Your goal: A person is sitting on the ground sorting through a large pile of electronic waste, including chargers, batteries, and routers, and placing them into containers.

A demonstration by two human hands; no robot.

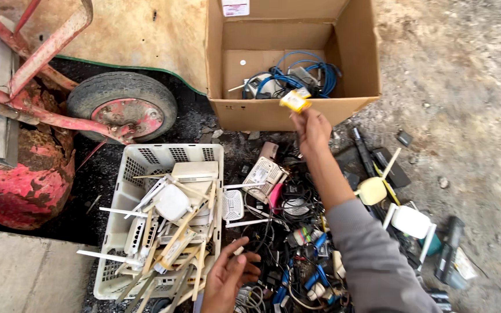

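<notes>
Fingertips of my right hand point(312, 128) pinch a small yellow device point(295, 100) at the front rim of the cardboard box point(355, 64), which holds blue cables point(311, 72). My left hand point(230, 278) hovers half-open, holding nothing, beside the white crate point(129, 174) of antenna routers, above tangled wires point(297, 255).
</notes>
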